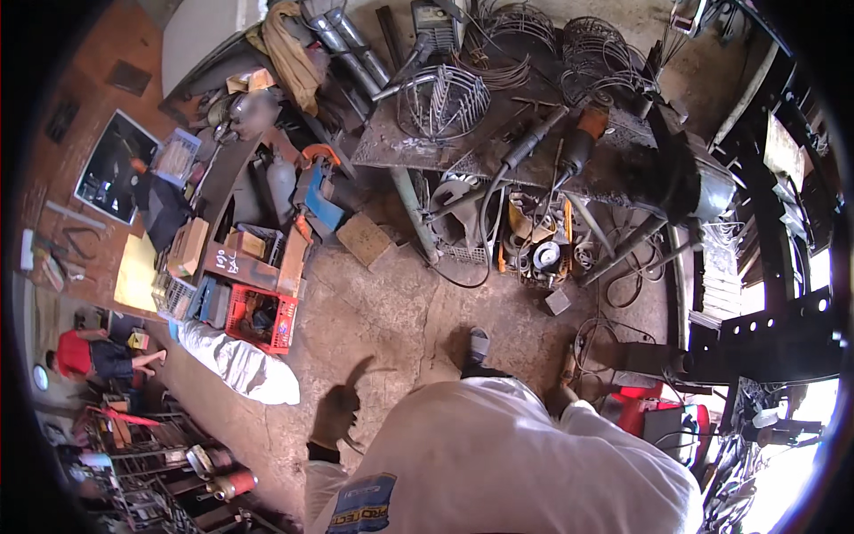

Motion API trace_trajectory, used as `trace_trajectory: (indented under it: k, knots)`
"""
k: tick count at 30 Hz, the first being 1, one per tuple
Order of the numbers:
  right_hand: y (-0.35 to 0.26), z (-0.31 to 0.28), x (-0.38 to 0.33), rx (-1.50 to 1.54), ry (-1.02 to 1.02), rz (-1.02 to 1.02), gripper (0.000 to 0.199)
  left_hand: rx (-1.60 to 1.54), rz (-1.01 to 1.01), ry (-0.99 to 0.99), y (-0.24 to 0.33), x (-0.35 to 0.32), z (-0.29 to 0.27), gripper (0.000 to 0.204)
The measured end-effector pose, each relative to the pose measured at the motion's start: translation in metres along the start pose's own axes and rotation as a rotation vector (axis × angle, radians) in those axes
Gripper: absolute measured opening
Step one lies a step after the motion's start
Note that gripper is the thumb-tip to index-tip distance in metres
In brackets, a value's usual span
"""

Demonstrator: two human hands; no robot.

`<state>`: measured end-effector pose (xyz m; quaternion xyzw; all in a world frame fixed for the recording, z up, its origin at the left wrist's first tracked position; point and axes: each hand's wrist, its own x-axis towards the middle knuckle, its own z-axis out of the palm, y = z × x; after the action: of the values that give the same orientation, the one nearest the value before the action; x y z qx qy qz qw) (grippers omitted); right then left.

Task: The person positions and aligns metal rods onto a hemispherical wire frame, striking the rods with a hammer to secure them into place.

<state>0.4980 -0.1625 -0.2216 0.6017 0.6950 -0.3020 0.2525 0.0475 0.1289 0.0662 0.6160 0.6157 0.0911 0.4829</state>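
My left hand (335,417), in a dark glove, hangs low beside the white-clothed torso. Its fingers are closed on a dark tool with a thin curved end (363,368); its exact kind is not clear. My right hand (559,400) is at the other side, partly hidden by the white clothing. It seems closed round an orange-brown handle (569,363), close to a looping cable (598,331). A foot in a grey-striped shoe (479,342) stands on the floor ahead.
Ahead is a metal workbench (391,142) with a wire frame (445,102), an orange power tool (587,129) and wire coils. A red crate (267,322) and white sack (236,360) lie left. Black perforated steel (765,343) juts in right. Another person (80,354) is far left.
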Motion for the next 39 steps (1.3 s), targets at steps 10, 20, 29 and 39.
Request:
trace_trajectory:
  k: [10, 20, 29, 39]
  knots:
    - [0.021, -0.157, 0.058, 2.007, 0.433, 0.704, 0.025, -0.101, 0.313, -0.043, 0.262, 0.199, -0.084, 0.025]
    - [-0.053, -0.042, 0.091, 0.8, 0.212, 0.783, 0.02, -0.768, 0.288, -0.489, 0.354, 0.43, -0.127, 0.03]
    - [-0.106, -0.271, 0.122, 2.185, 0.717, 1.247, 0.023, -0.424, 0.269, -0.74, 0.398, 0.506, -0.126, 0.03]
    - [-0.142, -0.28, 0.143, 2.309, 0.714, 1.351, 0.024, -0.034, 0.636, -0.913, 0.598, 0.454, -0.038, 0.029]
